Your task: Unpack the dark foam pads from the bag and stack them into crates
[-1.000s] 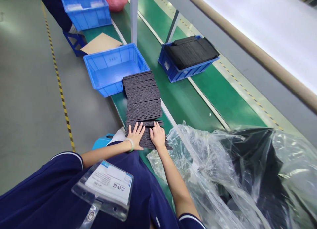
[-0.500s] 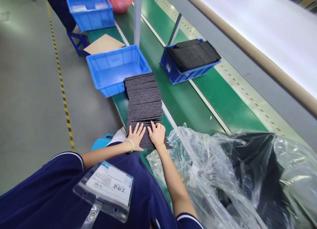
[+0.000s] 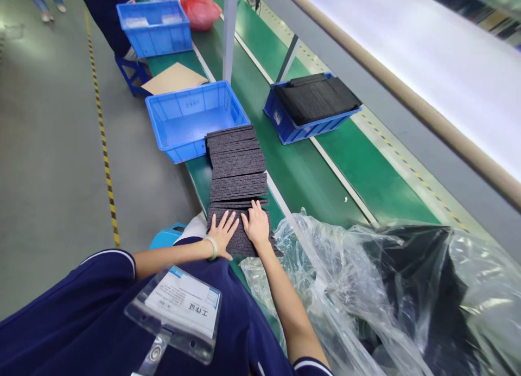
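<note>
A long row of dark grey foam sheets (image 3: 238, 161) stands packed on edge along the green bench, close in front of me. My left hand (image 3: 221, 234) lies on the left side of the near sheets with its fingers spread. On the right side of the same sheets rests my right hand (image 3: 257, 224), its fingers stretched forward and slightly apart. Narrow gaps show between the sheets just ahead of my fingertips. Beyond them the far end of the row touches an open blue bin (image 3: 195, 123), whose floor is bare.
A smaller blue bin (image 3: 293, 132) full of black sheets stands on the green conveyor. Clear plastic bags (image 3: 334, 278) are heaped at right. Farther off are a cardboard piece (image 3: 175, 78), another blue bin (image 3: 158, 39), a red bag (image 3: 199, 10) and a seated person. A metal post (image 3: 228, 34) rises beside the bench.
The view has shifted slightly, so the bench appears lower. Both hands stay on the foam sheets, with only slight finger movement. Walking legs show more at the upper left.
</note>
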Demonstrator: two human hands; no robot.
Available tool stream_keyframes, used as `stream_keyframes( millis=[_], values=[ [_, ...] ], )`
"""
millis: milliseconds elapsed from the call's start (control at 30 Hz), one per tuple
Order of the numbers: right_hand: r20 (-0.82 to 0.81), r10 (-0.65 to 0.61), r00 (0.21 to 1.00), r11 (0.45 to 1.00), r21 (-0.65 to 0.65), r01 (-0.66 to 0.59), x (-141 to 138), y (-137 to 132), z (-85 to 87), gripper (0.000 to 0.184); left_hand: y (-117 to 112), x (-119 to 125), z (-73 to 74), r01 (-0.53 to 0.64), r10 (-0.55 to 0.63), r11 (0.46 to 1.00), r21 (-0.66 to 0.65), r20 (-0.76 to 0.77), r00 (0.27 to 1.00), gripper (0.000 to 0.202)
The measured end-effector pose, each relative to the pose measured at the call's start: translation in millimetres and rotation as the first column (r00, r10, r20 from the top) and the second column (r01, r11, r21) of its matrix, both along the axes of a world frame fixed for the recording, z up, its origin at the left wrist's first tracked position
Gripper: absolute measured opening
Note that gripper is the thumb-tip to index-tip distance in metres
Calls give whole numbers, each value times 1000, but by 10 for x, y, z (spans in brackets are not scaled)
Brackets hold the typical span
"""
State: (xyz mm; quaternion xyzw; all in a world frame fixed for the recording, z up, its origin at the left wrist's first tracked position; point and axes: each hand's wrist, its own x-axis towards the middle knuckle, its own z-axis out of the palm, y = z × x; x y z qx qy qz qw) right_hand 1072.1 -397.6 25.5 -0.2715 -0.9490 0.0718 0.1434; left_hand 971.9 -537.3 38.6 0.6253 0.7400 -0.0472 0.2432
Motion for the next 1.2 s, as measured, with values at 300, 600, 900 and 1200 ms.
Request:
stream_keyframes(
  millis=[300,600,900,1200],
  values=[
    [84,-94,992,995,53,90,-5,-48,38,60,421,-520,166,-167,164,936,309,35,986,89],
    [190,-104,976,992,83,90,-213,116,-17,58,1046,-1072,-34,-338,387,862,379,-59,920,72],
    [27,-42,999,999,21,41,-283,150,-1,37,1026,-1053,-83,-332,384,864,379,-69,921,77],
    [44,26,999,1000,-12,-26,-325,216,-5,39,1020,-1048,-80,-328,381,862,388,-69,922,79]
  ],
)
